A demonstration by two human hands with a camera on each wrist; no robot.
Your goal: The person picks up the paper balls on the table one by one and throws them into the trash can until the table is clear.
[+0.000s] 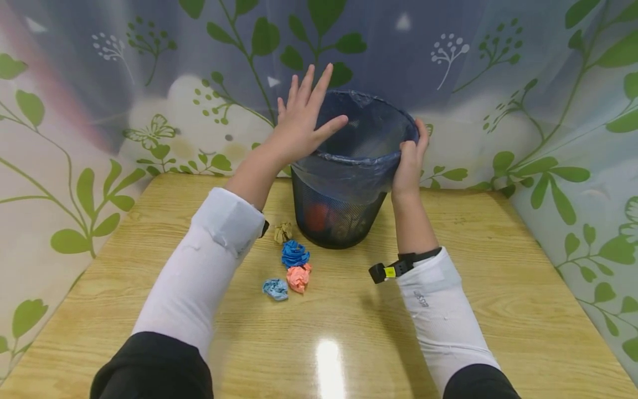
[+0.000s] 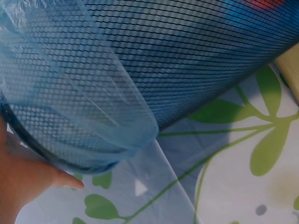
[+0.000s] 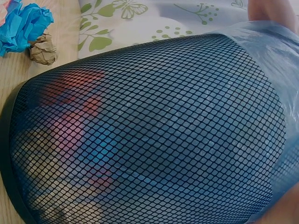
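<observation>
A black mesh trash bin (image 1: 344,216) stands on the table, lined with a translucent bluish plastic bag (image 1: 349,177) folded over its rim. My right hand (image 1: 410,166) grips the bin's right rim, fingers curled over the bag's edge. At the left rim is my left hand (image 1: 304,122), its fingers straight and spread; whether it touches the bag is unclear. Through the mesh in the right wrist view show blurred red, pink, blue and tan shapes. Left of the bin's base lie crumpled paper balls: brown (image 1: 283,233), blue (image 1: 295,254), pink (image 1: 298,278) and light blue (image 1: 276,289).
The wooden table (image 1: 498,310) carries the bin near its back edge. Behind it hangs a curtain (image 1: 199,111) printed with green leaves, which also covers both sides. A black strap device (image 1: 391,271) sits on the right wrist.
</observation>
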